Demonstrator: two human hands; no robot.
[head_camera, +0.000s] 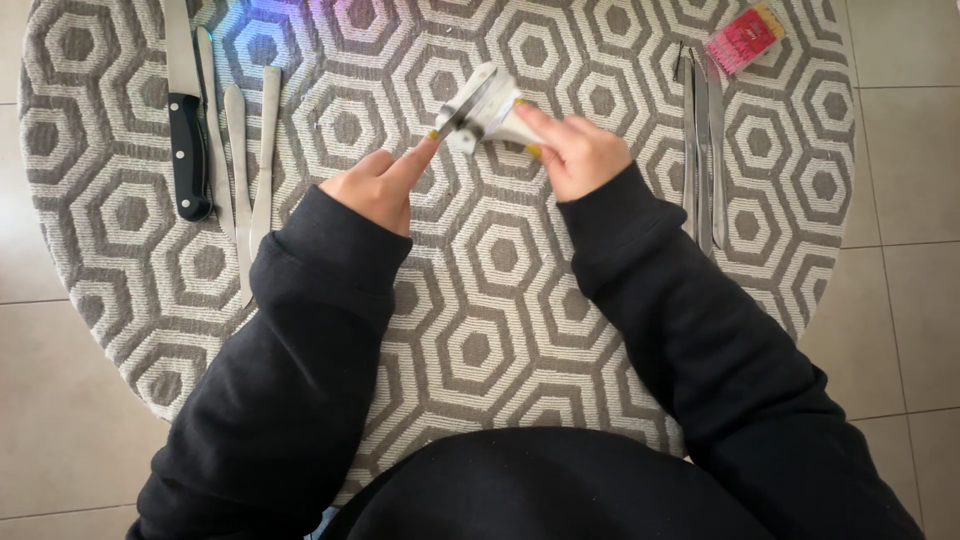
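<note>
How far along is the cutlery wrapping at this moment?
Done: nothing clearly wrapped lies on the table. In hand: the right hand holds a white napkin around one utensil, the left hand touching its end. Left: bare knives at the left, more cutlery at the right.

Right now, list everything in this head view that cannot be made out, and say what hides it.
- The small white and metal object between the hands: motion blur hides its kind.
- Right hand: its grip on that object is partly covered by its own fingers.
- Black-handled kitchen knife: blade tip cut off by the top edge.
- Red rectangular packet: too small to identify.
- Round hexagon-patterned grey table mat: near edge hidden by the black sleeves.
</note>
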